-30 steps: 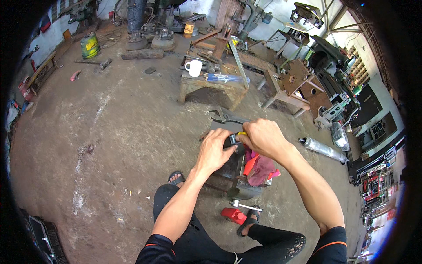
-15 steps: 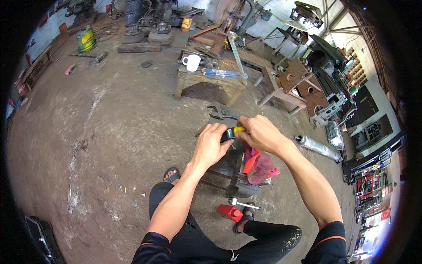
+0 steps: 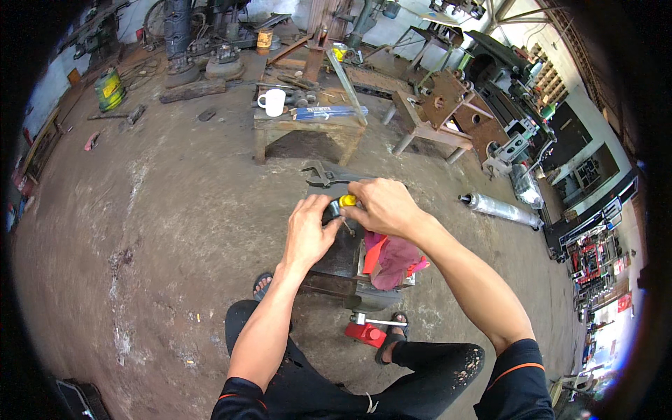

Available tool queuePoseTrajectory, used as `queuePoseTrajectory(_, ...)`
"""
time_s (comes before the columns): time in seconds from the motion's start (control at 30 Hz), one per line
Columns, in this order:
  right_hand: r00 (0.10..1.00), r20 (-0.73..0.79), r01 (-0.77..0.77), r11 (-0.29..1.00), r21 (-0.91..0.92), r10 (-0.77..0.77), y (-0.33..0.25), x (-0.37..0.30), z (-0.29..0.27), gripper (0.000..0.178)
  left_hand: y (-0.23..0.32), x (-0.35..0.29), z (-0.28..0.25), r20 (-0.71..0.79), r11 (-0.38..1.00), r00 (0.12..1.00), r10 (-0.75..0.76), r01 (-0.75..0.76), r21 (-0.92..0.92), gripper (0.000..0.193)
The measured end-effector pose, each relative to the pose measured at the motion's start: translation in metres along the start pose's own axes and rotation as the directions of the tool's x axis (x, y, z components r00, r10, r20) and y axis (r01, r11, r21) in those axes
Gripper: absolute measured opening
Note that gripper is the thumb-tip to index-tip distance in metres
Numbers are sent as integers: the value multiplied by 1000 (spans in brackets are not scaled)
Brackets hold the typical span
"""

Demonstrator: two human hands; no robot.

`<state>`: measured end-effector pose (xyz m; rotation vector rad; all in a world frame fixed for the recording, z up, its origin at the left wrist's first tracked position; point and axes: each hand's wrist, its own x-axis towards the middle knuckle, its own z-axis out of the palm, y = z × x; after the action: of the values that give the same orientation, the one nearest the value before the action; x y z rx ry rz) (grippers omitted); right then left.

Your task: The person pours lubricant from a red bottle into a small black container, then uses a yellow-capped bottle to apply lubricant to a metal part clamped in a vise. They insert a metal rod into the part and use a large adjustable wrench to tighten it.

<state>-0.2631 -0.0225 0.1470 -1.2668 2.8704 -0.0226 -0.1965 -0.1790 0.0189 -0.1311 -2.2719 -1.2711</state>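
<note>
Both of my hands meet over a low dark metal workbench, around a small black-and-yellow object whose kind I cannot make out. My left hand wraps its black part. Fingers of my right hand close on its yellow part, which they partly hide. Just beyond the hands lies an adjustable wrench with its jaw toward the left. A small metal piece shows below my fingers. A crumpled reddish-purple cloth is heaped on the bench's right side.
A red container and a metal tool with a long bar are by my right foot. A wooden table ahead carries a white mug. Rusty metal stands and a wrapped cylinder are to the right.
My view has shifted, so the surroundings sit further left in the picture. Both hands stay on the black-and-yellow object, and more of its yellow part shows now.
</note>
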Motion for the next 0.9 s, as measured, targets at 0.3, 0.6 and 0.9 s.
queuePoseTrajectory(0.3,988,-150,-28,993,116,45,4,4,10,44,2,7,7,-40,994,998,-57,61,96,35)
queuePoseTrajectory(0.6,966,18,-257,940,223,259,14,-3,17,48,1,10,17,-14,991,1000,-18,20,136,36)
queuePoseTrajectory(0.9,982,148,-148,958,246,113,35,-120,37,55,-37,9,34,192,883,881,-433,372,286,52)
